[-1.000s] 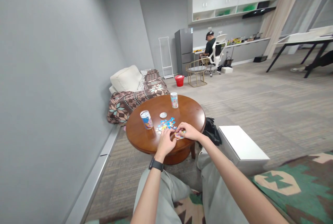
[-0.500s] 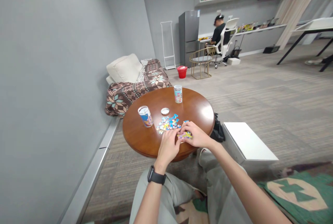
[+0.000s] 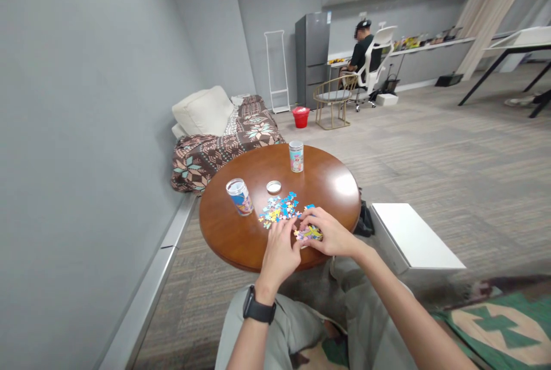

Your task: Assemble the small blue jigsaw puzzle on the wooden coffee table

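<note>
Right grip [image 3: 331, 233] over round table [image 3: 219, 218], grey walls [image 3: 103, 129]

We see a bench [image 3: 329, 178] of smooth, glossy wood, puzzle pieces [image 3: 279, 209] that look like printed card, and a lid [image 3: 274, 187] with a shiny, metallic rim. We take the throw [image 3: 252, 130] for woven cloth, the bucket [image 3: 301, 119] for smooth plastic, and the floor [image 3: 422, 158] for matt, rough-looking carpet.
</note>
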Available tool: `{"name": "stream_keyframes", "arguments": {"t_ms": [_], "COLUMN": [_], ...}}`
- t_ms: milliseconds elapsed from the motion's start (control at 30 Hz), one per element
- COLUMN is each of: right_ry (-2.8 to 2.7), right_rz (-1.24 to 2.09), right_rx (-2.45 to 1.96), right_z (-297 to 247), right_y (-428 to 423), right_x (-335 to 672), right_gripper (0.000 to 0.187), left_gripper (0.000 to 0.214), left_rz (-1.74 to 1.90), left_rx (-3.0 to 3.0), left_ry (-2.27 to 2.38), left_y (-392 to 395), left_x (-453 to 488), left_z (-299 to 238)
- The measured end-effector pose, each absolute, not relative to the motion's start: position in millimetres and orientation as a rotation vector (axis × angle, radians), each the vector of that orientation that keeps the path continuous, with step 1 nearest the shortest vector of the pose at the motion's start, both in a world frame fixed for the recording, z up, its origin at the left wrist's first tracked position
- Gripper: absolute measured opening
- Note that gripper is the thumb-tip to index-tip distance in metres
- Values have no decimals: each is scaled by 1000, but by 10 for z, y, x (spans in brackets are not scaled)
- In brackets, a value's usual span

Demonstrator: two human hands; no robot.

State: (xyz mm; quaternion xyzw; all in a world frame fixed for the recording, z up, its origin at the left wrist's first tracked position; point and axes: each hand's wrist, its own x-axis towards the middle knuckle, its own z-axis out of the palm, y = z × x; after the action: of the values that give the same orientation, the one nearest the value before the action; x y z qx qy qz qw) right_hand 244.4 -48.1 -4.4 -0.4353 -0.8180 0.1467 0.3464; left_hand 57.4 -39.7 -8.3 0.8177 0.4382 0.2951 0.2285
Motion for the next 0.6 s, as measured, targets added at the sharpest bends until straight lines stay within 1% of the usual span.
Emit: {"name": "stream_keyframes", "arguments": {"t_ms": [67, 233, 367, 500, 600], "right_ry": [-2123, -2115, -2083, -2038, -2014], "right_rz": [375, 371, 405, 407, 413], "right_rx": [-1131, -1132, -1113, -1113, -1126], "right_z": [-53, -86, -105, -134, -173], "right_y": [-472, -430, -409, -381, -342], "right_x": [2440, 2438, 2435, 2428, 2420], "right_gripper": [18, 18, 14, 14, 12], "left_gripper": [44, 25, 16, 13, 15], "left_rz": [839, 845, 940, 1070, 1144], "left_rx": [2220, 2164, 2055, 1945, 1809], "left_ry": [1175, 1088, 1124, 1130, 1173], "left_y": [-385, -372, -354, -344, -325], "left_x": [567, 569, 570, 574, 550], "left_z": [-81, -27, -11, -23, -25]}}
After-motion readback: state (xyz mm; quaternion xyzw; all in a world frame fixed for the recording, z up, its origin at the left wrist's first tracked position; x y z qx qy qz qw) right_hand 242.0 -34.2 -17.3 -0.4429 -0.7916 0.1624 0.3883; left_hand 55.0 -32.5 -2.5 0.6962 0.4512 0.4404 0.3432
